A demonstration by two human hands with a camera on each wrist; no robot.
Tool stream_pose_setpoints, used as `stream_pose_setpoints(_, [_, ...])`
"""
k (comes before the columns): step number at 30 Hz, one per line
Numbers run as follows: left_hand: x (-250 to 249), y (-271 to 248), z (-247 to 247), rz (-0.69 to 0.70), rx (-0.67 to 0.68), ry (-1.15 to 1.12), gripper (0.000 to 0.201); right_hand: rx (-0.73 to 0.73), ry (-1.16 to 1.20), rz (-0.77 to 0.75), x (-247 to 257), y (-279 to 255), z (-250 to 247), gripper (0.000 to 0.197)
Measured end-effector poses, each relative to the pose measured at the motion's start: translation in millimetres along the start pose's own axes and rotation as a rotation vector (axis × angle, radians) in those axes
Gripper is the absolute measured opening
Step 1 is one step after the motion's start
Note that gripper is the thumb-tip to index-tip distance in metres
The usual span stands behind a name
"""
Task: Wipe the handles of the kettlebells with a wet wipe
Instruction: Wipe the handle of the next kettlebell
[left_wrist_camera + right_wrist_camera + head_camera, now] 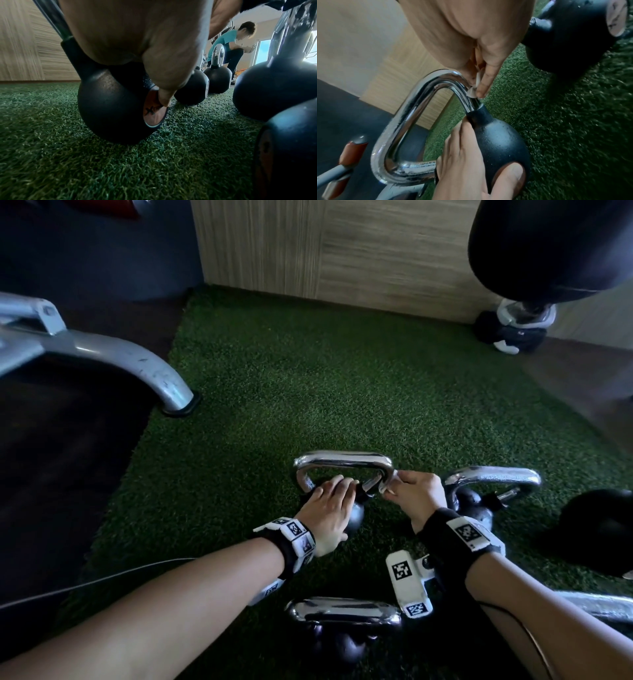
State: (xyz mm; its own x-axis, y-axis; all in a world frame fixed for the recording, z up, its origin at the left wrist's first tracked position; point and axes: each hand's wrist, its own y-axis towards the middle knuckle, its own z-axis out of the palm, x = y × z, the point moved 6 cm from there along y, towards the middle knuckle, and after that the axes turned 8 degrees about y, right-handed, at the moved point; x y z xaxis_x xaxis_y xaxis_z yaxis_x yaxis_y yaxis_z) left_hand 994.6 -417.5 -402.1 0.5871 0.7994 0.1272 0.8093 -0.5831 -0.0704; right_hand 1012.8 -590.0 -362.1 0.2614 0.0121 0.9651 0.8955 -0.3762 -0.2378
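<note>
While left hand (329, 510) steadies, wipe (472, 92) touches handle (344, 460).

Very little here is giving me anything to read. Under my left hand (137, 44), the reddish round badge (154, 111) on the side of the black kettlebell (109, 108) is showing one dark mark shaped like an X; the rest of the badge is staying too blurred and half hidden by my thumb. The white tags (466, 531) on my wristbands are showing only black-and-white square code patterns, no letters or numbers. Pale markings on the side of the far kettlebell (192, 88) in the left wrist view are coming out too small to read.
</note>
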Motion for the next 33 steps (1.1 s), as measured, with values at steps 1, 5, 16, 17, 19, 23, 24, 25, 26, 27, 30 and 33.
stream_pose_setpoints(1, [1, 0, -1, -0.006, -0.007, -0.006, 0.105, 0.037, 0.039, 0.04, -3, 0, 4, 0.015])
stream_pose_setpoints(5, [0, 0, -6, -0.006, -0.015, -0.015, 0.107, 0.068, 0.034, 0.128, -10, 2, 11, 0.009])
stream_pose_setpoints(16, [21, -12, -66, -0.244, -0.009, -0.79, 0.033, 0.455, -0.069, 0.191, 21, -36, 2, 0.013])
stream_pose_setpoints(17, [24, -13, -67, -0.295, -0.026, -0.976, 0.037, 0.502, -0.085, 0.132, 30, -42, 2, 0.014])
stream_pose_setpoints(19, [21, -17, -69, -0.381, 0.014, -1.458, 0.043, 0.537, -0.137, -0.036, 51, -52, 1, 0.016])
stream_pose_setpoints(23, [7, -27, -86, -0.351, 0.177, -1.883, 0.037, 0.458, -0.106, -0.259, 75, -64, 3, 0.02])
stream_pose_setpoints(24, [6, -29, -88, -0.334, 0.185, -1.95, 0.039, 0.402, -0.151, -0.337, 76, -64, 3, 0.022])
stream_pose_setpoints(25, [6, -31, -90, -0.33, 0.183, -2.001, 0.039, 0.328, -0.224, -0.411, 79, -63, 3, 0.023])
stream_pose_setpoints(26, [7, -32, -93, -0.332, 0.163, -2.051, 0.036, 0.255, -0.297, -0.478, 81, -62, 3, 0.024])
stream_pose_setpoints(27, [11, -31, -93, -0.353, 0.128, -2.056, 0.031, 0.203, -0.352, -0.53, 84, -63, 3, 0.023])
stream_pose_setpoints(30, [25, -31, -102, -0.366, -0.024, -1.948, 0.024, 0.242, -0.311, -0.52, 81, -60, 4, 0.02])
stream_pose_setpoints(33, [56, -36, -127, -0.311, -0.374, -1.217, 0.025, 0.193, -0.174, -0.346, 60, -37, -7, 0.015])
